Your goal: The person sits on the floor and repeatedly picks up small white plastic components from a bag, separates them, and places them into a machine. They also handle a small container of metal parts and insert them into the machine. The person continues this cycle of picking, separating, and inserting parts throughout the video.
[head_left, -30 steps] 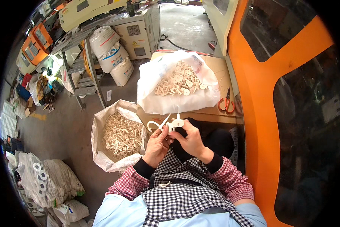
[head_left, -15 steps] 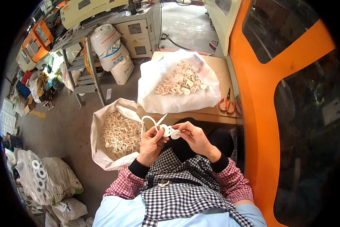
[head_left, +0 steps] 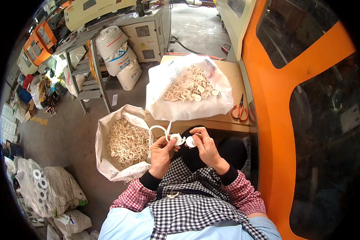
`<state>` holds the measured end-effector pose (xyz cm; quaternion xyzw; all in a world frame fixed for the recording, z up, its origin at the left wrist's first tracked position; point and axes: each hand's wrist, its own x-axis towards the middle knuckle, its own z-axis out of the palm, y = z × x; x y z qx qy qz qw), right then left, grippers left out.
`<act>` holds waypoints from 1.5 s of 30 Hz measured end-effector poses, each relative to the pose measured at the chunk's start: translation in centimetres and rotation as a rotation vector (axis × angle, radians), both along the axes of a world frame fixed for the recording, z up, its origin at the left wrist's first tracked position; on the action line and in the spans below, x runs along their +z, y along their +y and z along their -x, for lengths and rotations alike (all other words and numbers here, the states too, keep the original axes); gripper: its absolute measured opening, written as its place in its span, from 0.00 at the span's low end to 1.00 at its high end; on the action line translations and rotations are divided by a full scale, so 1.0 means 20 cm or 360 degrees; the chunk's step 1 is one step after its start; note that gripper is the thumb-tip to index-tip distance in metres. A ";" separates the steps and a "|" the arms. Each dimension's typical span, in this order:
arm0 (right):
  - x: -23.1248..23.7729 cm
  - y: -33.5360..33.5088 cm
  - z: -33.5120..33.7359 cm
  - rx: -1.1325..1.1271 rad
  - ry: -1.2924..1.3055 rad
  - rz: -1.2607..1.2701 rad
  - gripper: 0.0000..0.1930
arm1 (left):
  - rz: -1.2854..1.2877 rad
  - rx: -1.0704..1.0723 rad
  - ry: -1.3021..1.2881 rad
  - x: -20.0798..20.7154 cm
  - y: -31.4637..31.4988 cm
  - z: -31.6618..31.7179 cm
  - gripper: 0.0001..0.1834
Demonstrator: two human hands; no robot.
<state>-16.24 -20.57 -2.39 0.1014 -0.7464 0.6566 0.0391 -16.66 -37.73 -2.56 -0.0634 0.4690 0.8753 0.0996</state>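
Note:
Close in front of my lap, my left hand (head_left: pixel 160 157) pinches a white plastic moulding (head_left: pixel 176 139) with a thin curved strip (head_left: pixel 157 127) and a pointed tip rising from it. At its right end, my right hand (head_left: pixel 208 149) grips a round white plastic disc (head_left: pixel 190 142) between thumb and fingers. Whether the disc is still joined to the moulding, I cannot tell. Left of my hands stands an open white sack (head_left: pixel 104 162) full of curly cream-coloured plastic scraps (head_left: pixel 128 142). Beyond them, an open white plastic bag (head_left: pixel 180 110) holds many pale disc-headed parts (head_left: pixel 192 85).
Red-handled snips (head_left: pixel 239 112) lie on the cardboard-topped surface (head_left: pixel 232 80) beside the bag. An orange machine panel (head_left: pixel 278 120) rises close on my right. Stacked sacks (head_left: pixel 120 56) and a metal step ladder (head_left: pixel 88 76) stand at the far left; more bags (head_left: pixel 64 184) sit near left.
My right hand has turned more upright and shifted slightly right, carrying the disc with it. The moulding in my left hand has tilted a little, its pointed tip now steeper.

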 end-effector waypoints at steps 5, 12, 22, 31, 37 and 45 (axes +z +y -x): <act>0.03 0.00 -0.01 0.0357 0.0011 0.0161 0.14 | -0.0115 0.0085 -0.0250 0.01 -0.02 0.03 0.10; 0.05 0.02 0.01 0.0147 0.0012 0.0107 0.16 | -0.0074 -0.0027 -0.0250 0.01 -0.03 0.01 0.11; 0.11 -0.03 -0.02 0.0013 0.1004 -0.0704 0.18 | -0.0217 -0.0315 -0.0327 0.09 0.00 -0.01 0.18; 0.13 0.02 -0.06 0.0136 0.0795 -0.0763 0.22 | -0.0066 -0.0416 -0.0251 0.12 -0.03 0.00 0.22; 0.16 -0.01 -0.06 0.0189 0.0477 -0.0352 0.17 | -0.0023 -0.0179 0.0067 0.07 0.00 0.01 0.22; 0.09 -0.05 -0.09 0.0078 0.0193 -0.0343 0.10 | 0.0266 -0.0052 0.0374 0.03 0.03 -0.01 0.22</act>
